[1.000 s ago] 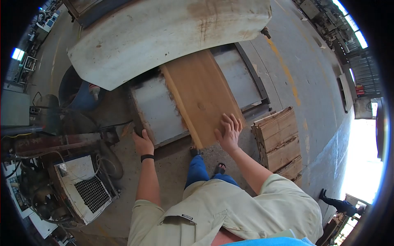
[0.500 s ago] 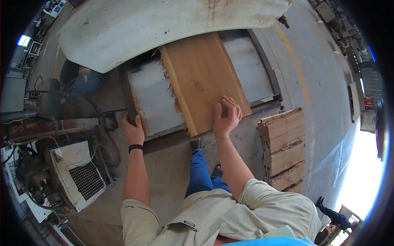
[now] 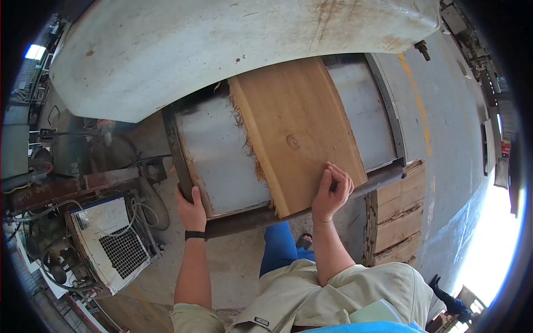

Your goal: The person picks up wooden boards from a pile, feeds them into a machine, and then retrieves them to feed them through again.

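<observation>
A wide brown wooden board with a knot and a ragged, splintery left edge lies on a grey metal machine bed. Its far end passes under a large pale machine cover. My right hand rests at the board's near right end, fingers loosely curled with a gap beside the thumb, holding nothing. At the bed's near left corner, my left hand grips the metal side bar, thumb on the inner side and fingers on the outer side.
Below the bed on the right stands a stack of rough boards. On the left are a white box with a black grille, hoses and a rusty beam. A person in dark clothes is far off at lower right.
My view has shifted closer to the bed, so the board and both hands appear lower. My right hand's fingers are more curled now. My left hand remains at the bed's corner.
</observation>
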`<act>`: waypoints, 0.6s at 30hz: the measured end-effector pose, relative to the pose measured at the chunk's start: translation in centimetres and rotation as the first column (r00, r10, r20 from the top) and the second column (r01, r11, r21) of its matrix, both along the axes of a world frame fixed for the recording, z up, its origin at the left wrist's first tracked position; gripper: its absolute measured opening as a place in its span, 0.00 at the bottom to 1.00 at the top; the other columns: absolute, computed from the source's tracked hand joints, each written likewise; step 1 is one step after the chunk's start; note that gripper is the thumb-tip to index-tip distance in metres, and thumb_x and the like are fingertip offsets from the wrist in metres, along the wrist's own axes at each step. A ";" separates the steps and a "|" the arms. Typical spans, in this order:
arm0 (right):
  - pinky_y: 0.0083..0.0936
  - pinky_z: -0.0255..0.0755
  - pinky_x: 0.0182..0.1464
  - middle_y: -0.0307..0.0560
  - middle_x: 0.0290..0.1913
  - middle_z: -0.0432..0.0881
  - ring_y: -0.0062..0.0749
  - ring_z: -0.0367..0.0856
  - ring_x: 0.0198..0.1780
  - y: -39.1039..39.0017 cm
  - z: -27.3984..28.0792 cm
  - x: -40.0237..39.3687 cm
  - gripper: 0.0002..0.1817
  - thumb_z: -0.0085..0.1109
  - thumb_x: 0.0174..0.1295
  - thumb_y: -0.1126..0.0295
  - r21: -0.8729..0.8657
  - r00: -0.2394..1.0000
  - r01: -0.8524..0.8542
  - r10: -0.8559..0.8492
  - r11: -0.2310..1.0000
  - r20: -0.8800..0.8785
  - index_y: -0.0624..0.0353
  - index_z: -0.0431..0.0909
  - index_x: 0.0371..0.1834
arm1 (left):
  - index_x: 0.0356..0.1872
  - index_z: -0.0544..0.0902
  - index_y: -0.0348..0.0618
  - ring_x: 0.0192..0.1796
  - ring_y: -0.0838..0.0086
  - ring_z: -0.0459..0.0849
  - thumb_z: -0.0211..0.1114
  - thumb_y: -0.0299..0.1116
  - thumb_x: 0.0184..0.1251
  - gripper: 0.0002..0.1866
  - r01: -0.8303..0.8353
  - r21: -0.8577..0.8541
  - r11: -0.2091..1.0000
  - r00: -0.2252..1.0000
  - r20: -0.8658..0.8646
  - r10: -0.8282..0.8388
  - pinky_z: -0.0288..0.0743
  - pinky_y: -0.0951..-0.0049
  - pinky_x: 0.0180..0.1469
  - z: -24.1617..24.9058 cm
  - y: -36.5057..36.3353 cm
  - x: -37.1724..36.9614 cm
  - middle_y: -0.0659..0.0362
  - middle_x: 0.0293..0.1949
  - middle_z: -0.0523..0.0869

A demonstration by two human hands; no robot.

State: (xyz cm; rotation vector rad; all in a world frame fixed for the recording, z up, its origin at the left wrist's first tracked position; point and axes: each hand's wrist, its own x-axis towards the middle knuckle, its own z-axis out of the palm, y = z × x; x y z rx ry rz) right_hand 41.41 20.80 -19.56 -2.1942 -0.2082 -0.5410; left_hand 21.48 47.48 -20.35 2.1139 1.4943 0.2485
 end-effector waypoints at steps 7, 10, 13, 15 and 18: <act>0.30 0.64 0.59 0.36 0.44 0.88 0.31 0.82 0.48 1.6 0.2 2.6 0.03 0.65 0.63 0.71 -0.059 1.000 0.014 -0.015 0.998 -0.015 0.53 0.80 0.37 | 0.72 0.63 0.34 0.56 0.44 0.83 0.57 0.59 0.72 0.41 0.022 0.073 0.997 1.000 0.018 -0.023 0.76 0.56 0.56 -1.1 0.2 -0.6 0.38 0.54 0.83; 0.30 0.64 0.58 0.36 0.44 0.88 0.32 0.82 0.47 2.6 0.3 3.9 0.03 0.65 0.63 0.70 -0.081 1.000 0.026 -0.027 0.996 -0.009 0.52 0.80 0.37 | 0.72 0.63 0.36 0.55 0.45 0.83 0.57 0.59 0.72 0.40 0.028 0.068 0.997 0.999 0.031 -0.030 0.76 0.56 0.56 -0.6 0.2 -0.1 0.39 0.53 0.84; 0.30 0.65 0.58 0.35 0.44 0.88 0.32 0.82 0.47 3.4 0.2 4.5 0.03 0.64 0.64 0.68 -0.097 0.999 0.037 -0.038 0.995 -0.006 0.51 0.80 0.37 | 0.72 0.63 0.37 0.54 0.45 0.83 0.56 0.60 0.72 0.40 0.027 0.015 1.000 0.998 0.049 -0.028 0.77 0.55 0.55 0.2 0.1 -0.1 0.40 0.53 0.84; 0.31 0.65 0.58 0.35 0.43 0.87 0.32 0.81 0.47 4.1 0.4 5.1 0.03 0.64 0.64 0.67 -0.114 0.999 0.050 -0.051 0.992 -0.007 0.51 0.80 0.37 | 0.72 0.63 0.38 0.54 0.45 0.84 0.56 0.61 0.72 0.41 0.046 0.059 0.997 0.997 0.052 -0.049 0.77 0.55 0.55 -0.5 0.3 -0.3 0.40 0.52 0.84; 0.32 0.65 0.57 0.35 0.42 0.87 0.33 0.81 0.47 4.9 0.2 6.0 0.04 0.63 0.64 0.66 -0.127 0.997 0.070 -0.067 0.989 0.023 0.51 0.81 0.37 | 0.72 0.63 0.39 0.56 0.45 0.83 0.56 0.62 0.72 0.41 0.018 -0.010 1.000 0.999 0.042 -0.018 0.77 0.54 0.55 0.1 0.2 -0.1 0.40 0.55 0.83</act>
